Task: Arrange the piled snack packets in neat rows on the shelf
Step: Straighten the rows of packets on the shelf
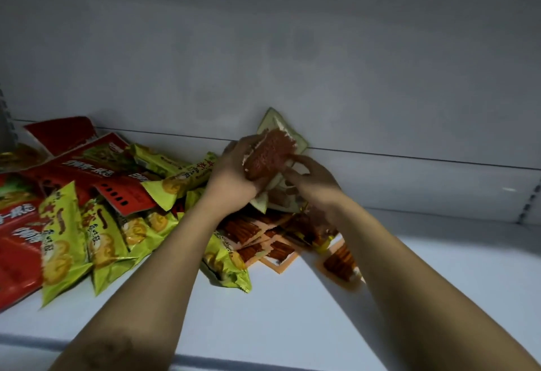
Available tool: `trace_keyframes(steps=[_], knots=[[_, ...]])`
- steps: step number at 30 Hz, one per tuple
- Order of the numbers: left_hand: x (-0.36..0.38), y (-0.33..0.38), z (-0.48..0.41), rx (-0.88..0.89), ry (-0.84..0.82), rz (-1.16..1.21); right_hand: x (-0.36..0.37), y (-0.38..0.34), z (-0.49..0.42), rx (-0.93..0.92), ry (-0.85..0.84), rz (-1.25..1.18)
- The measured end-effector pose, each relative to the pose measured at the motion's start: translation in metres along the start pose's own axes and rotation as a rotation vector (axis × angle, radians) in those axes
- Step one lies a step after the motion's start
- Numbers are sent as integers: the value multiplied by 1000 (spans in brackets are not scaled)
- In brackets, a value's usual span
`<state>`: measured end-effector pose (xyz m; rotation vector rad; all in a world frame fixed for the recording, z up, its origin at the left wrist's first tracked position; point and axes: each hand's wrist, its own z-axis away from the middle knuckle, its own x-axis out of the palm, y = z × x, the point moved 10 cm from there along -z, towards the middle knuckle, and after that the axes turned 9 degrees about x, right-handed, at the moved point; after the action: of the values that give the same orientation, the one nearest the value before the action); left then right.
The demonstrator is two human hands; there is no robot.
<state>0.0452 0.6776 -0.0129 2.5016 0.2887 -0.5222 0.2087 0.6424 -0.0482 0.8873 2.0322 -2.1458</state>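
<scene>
A pale green packet with a red snack picture [270,152] is held up near the shelf's back wall. My left hand [234,171] grips its left side and my right hand [310,179] pinches its lower right edge. Below my hands lie orange packets showing brown sticks [263,242]. To the left is a pile of yellow-green biscuit packets [102,242] mixed with red packets [96,165]. One more orange packet [341,263] lies partly under my right forearm.
The white shelf [292,312] extends toward me and to the right. A grey back wall [322,63] rises behind the packets. A perforated upright strip [530,203] marks the right end, and the shelf's front edge [205,360] runs along the bottom.
</scene>
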Motion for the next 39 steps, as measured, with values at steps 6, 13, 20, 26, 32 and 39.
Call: trace_keyframes(steps=[6, 13, 20, 26, 32, 39], knots=[[5, 8, 15, -57, -29, 276, 3, 21, 5, -29, -46, -479], [18, -5, 27, -45, -231, -177, -72, 14, 26, -150, 394, -377], [35, -26, 34, -79, -536, -775, -55, 25, 21, -53, 303, -336], [12, -16, 21, -43, -276, -719, -52, 37, 13, 51, 250, -431], [-9, 15, 19, 125, 97, -187, -37, 35, 10, 86, -53, -660], [-14, 10, 20, 94, 292, 115, -1, 43, 10, 188, -268, -609]])
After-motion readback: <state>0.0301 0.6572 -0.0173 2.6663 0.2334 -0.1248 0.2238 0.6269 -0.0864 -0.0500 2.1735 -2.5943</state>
